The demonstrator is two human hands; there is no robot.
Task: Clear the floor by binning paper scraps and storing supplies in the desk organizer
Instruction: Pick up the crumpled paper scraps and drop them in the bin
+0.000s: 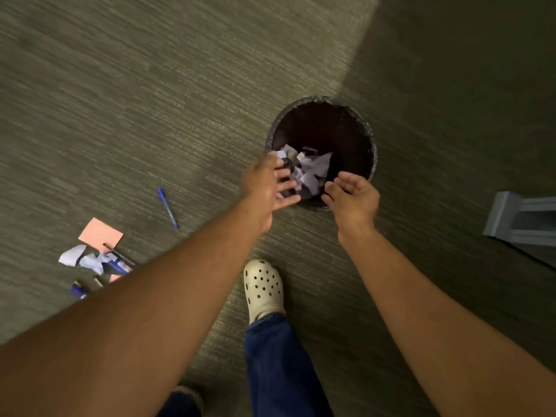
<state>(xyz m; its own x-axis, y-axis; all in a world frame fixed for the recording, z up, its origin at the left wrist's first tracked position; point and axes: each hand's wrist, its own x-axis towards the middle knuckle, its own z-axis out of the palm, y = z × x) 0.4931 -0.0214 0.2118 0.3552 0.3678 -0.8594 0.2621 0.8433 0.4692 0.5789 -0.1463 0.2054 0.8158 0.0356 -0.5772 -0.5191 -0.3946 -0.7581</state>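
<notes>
A round black waste bin (365,136) stands on the carpet ahead of me, with white paper scraps (310,171) lying inside it. My left hand (266,188) hovers over the bin's near left rim, fingers spread and holding nothing. My right hand (352,197) hovers over the near right rim, palm turned up, fingers loosely bent and empty. To the left on the floor lie a blue pen (168,207), a pink sticky-note pad (100,233), torn white paper (81,259), a dark marker (120,260) and a small blue item (78,290).
My foot in a cream clog (264,288) and a jeans leg stand just behind the bin. A grey-blue furniture base (520,218) sits at the right edge. Green-grey carpet (150,100) spreads all around.
</notes>
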